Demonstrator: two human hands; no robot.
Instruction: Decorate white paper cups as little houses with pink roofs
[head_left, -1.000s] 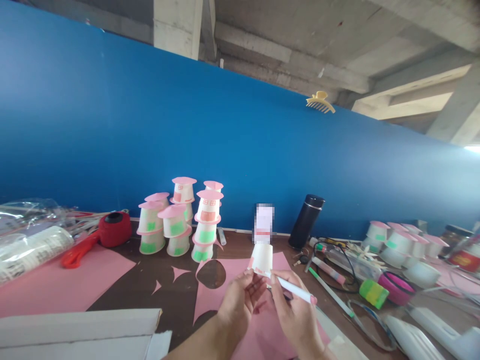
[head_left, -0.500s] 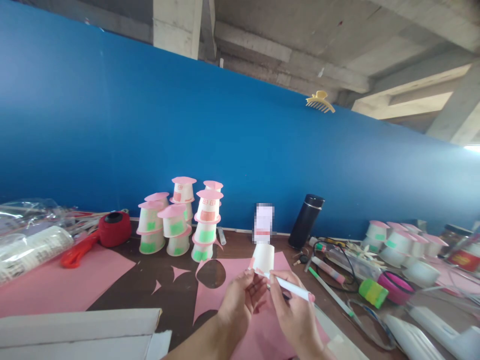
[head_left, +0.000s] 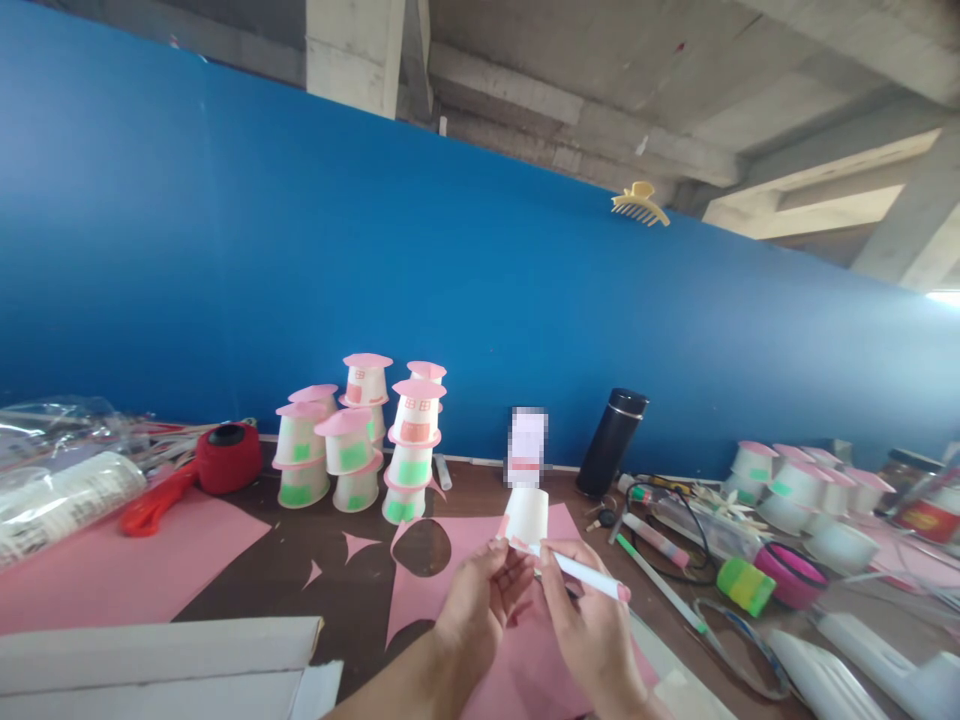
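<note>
Slightly shifted cup [head_left: 529, 514], interior hidden

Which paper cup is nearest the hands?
The white cup held in the left hand; the stacked cups at left and the clustered cups at right sit farther away.

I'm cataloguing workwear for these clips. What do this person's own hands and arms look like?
The left hand and right hand are ungloved, and the left forearm is bare, with no sleeve in view. No watch or bracelet shows.
</note>
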